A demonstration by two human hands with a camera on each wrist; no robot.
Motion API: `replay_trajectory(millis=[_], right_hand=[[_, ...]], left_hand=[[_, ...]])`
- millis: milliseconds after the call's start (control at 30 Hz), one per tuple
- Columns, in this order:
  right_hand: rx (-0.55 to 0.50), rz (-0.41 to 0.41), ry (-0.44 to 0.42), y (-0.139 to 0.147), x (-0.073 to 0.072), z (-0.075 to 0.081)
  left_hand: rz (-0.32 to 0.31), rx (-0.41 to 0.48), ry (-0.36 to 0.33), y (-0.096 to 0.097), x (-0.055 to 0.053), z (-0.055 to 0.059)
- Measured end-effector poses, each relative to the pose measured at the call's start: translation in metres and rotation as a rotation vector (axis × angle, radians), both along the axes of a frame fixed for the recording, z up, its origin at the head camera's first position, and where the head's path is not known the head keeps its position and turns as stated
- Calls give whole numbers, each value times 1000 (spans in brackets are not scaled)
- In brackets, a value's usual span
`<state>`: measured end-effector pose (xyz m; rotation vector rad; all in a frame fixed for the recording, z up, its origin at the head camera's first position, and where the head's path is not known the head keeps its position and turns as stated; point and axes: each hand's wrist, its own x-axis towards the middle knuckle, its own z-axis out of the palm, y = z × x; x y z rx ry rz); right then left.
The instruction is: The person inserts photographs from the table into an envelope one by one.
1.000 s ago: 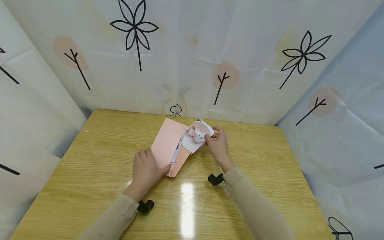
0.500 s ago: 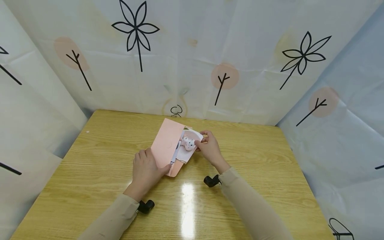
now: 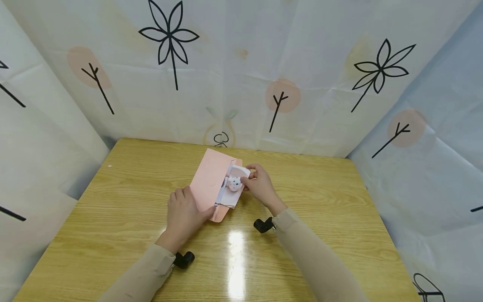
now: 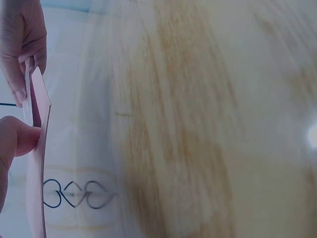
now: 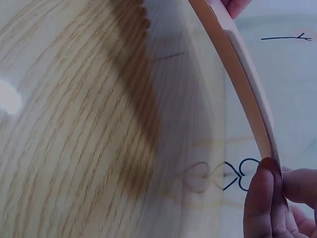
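Note:
A pink envelope (image 3: 205,178) is held tilted over the table, its flap (image 3: 222,213) on the right side. My left hand (image 3: 185,214) grips its lower left part, thumb across the front near the opening. A white and pink card (image 3: 228,199) printed with a spotted cartoon animal sticks partly out of the opening; the rest is hidden inside. My right hand (image 3: 264,188) pinches the card's right edge between thumb and fingers. Seen edge-on in the left wrist view, the envelope (image 4: 37,183) lies under my left thumb. In the right wrist view, my right-hand fingers (image 5: 260,198) hold the far edge.
A shiny wooden table (image 3: 320,251) lies below both hands. Patterned white cloth (image 3: 317,50) hangs behind and along both sides. Black wrist cameras stick out from both sleeves. A small white speck (image 3: 110,166) lies at the back left.
My right hand has moved left with the card, which now sits deeper in the envelope with less of it showing. The left hand and envelope have stayed in place.

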<state>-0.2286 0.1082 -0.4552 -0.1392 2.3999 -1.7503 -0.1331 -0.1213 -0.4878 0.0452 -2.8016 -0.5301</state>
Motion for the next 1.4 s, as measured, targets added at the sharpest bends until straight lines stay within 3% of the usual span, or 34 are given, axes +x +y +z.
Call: replay_trajectory(millis=[267,600,933,1200,1267,1400], right_hand=[[-43,-75,-5,-8,9,4],[18,-119,67,-25,15,12],[-48,-162,-1,-41,6,-4],[-116,-122,-52,-44,15,-8],[-129,-89,-81,-44,22,2],[-129,-63,-96,-45,26,1]], left_hand=[[18,-11,-24,-2,-1,0],[19,-4,-6,-2,0,2],[8,-17,12,2,0,8],[16,7,-10,4,-3,7],[19,4,-14,3,-3,6],[17,3,-13,4,-4,6]])
